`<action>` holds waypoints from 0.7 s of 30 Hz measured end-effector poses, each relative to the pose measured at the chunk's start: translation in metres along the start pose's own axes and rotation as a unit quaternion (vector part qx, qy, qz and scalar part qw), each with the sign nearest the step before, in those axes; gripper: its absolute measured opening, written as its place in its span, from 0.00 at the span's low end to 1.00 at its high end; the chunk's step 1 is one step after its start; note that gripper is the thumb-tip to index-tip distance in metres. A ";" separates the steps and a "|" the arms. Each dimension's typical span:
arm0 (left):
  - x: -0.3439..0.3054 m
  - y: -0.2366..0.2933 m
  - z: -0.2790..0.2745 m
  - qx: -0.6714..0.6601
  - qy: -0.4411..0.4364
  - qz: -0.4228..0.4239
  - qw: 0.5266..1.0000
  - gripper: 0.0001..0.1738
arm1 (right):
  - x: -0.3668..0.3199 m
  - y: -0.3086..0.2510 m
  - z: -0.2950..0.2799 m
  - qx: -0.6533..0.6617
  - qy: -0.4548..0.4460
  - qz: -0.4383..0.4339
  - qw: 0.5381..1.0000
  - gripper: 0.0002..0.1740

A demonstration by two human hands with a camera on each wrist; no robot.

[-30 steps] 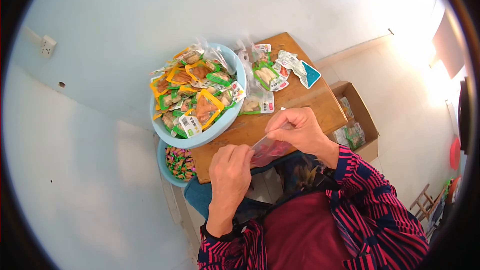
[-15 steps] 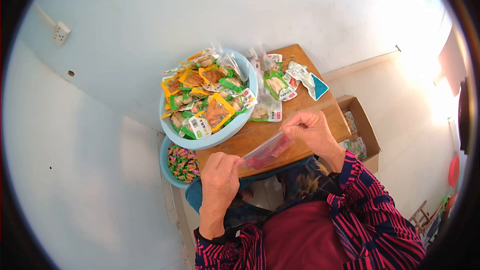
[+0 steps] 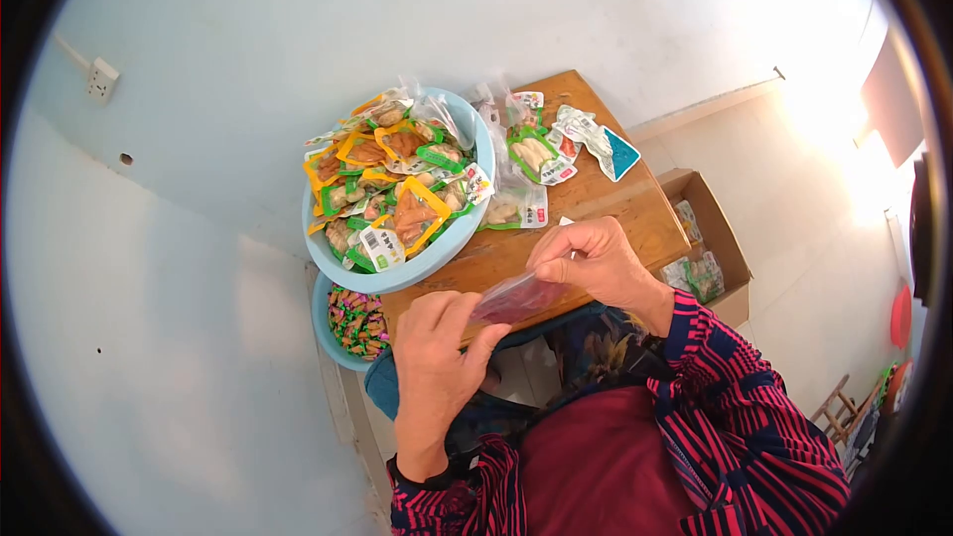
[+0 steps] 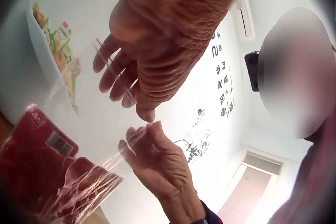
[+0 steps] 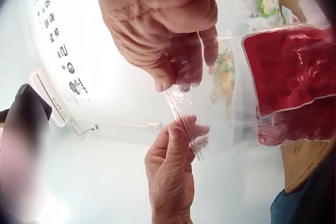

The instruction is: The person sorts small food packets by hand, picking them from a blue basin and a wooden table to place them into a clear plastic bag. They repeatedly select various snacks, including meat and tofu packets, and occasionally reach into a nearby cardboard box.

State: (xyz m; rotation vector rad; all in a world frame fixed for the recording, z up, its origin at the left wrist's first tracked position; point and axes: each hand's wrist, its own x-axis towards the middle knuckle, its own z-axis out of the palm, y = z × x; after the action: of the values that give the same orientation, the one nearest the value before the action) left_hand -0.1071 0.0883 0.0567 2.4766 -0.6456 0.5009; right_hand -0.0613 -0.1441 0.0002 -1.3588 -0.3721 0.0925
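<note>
A clear zip-lock bag (image 3: 518, 298) with flat red packets (image 5: 289, 71) inside is stretched between both hands over the table's near edge. My right hand (image 3: 596, 263) pinches one end of its zip edge between thumb and fingers. The left hand (image 3: 437, 362) holds the other end, its fingers behind the clear film and its thumb (image 5: 177, 137) on the near side by the zip strip. In the left wrist view, the two thumbs lie close together and the red packets (image 4: 39, 153) hang at lower left.
A light-blue basin (image 3: 437, 263) heaped with snack packets (image 3: 397, 184) stands on the wooden table (image 3: 635, 203). More packets (image 3: 536, 154) lie beside it. Below left sits a second basin (image 3: 323, 323) of small wrapped pieces; on the right, a cardboard box (image 3: 730, 248) holds packets.
The hands drew apart, stretching the bag, then came closer again. The left thumb now stands away from its fingers, where earlier it pressed against them. The bag is tilted more edge-on to the head view.
</note>
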 end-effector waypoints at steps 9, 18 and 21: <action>0.007 0.008 0.026 -0.054 0.003 0.015 0.998 0.10 | -0.009 0.001 0.012 -0.069 -0.046 -0.059 0.995 0.03; 0.000 0.014 0.024 -0.109 0.013 -0.024 0.994 0.06 | -0.010 -0.006 0.009 -0.054 -0.049 -0.051 0.996 0.05; 0.001 0.015 0.019 -0.095 0.015 -0.014 0.995 0.06 | -0.012 -0.008 0.007 -0.044 -0.042 -0.055 0.997 0.05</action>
State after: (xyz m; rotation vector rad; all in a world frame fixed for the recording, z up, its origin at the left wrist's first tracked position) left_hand -0.1100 0.0659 0.0478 2.2920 -0.6160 0.4436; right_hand -0.0758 -0.1422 0.0063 -1.4214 -0.5263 0.0430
